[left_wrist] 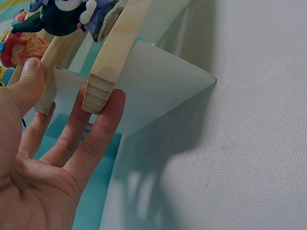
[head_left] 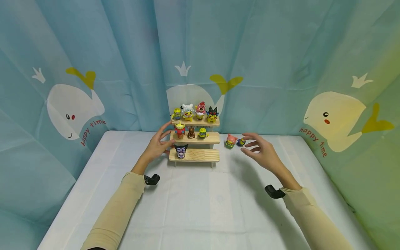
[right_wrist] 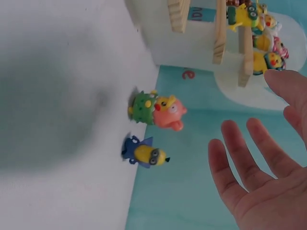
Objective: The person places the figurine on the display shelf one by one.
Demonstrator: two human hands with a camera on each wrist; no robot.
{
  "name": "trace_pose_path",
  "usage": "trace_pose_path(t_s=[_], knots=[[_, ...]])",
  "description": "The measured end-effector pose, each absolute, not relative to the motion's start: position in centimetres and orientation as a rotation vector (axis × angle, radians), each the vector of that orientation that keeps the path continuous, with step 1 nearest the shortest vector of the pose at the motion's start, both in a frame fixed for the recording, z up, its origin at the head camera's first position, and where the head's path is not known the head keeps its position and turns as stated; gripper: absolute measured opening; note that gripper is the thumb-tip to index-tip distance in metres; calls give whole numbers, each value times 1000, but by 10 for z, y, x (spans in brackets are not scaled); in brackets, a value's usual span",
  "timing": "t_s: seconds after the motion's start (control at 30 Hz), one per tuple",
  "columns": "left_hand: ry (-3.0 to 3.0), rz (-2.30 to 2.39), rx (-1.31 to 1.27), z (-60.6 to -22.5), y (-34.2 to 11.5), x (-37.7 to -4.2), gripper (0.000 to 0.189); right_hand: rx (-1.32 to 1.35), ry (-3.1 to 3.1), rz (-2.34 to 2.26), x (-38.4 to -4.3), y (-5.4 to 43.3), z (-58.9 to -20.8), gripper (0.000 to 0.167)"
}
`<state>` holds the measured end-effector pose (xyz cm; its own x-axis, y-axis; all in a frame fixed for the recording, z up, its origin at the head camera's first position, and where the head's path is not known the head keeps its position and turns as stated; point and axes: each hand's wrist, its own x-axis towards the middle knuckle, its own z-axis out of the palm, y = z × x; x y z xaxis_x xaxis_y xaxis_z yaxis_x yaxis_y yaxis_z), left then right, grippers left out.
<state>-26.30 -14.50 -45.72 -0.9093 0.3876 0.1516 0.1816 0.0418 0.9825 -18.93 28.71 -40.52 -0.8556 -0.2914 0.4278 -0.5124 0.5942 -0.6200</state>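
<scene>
A three-tier wooden display shelf [head_left: 200,155] stands near the back, with small figurines on each tier. My left hand [head_left: 157,146] is at its left side; in the left wrist view the spread fingers [left_wrist: 96,136] touch the plank ends and the thumb rests by the middle plank. Alone on the lowest tier stands a black-and-purple figurine [head_left: 181,151]. My right hand [head_left: 264,152] hovers with spread fingers and holds nothing. Close to its fingertips stand a pink-and-green figurine [right_wrist: 156,111] and a yellow minion figurine in blue [right_wrist: 146,152], upright on the table.
The middle tier bears a red figurine [head_left: 180,130], a brown one [head_left: 191,132] and a yellow-green one [head_left: 202,133]. Several figurines, including a white-hooded one [head_left: 188,112], line the top tier. A blue whale-print curtain [head_left: 265,69] hangs behind the white-covered table [head_left: 193,205].
</scene>
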Motion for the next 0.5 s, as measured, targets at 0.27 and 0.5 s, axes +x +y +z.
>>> trace_pose_path(t_s=[0.27,0.5], knots=[[2158,1985,613,-455,-145,-262,77,578,-2551,1136,-208,296,-416,50],[2145,1991,625,-450,-144,-258,77,477,-2620,1132,-226,306,-427,50]])
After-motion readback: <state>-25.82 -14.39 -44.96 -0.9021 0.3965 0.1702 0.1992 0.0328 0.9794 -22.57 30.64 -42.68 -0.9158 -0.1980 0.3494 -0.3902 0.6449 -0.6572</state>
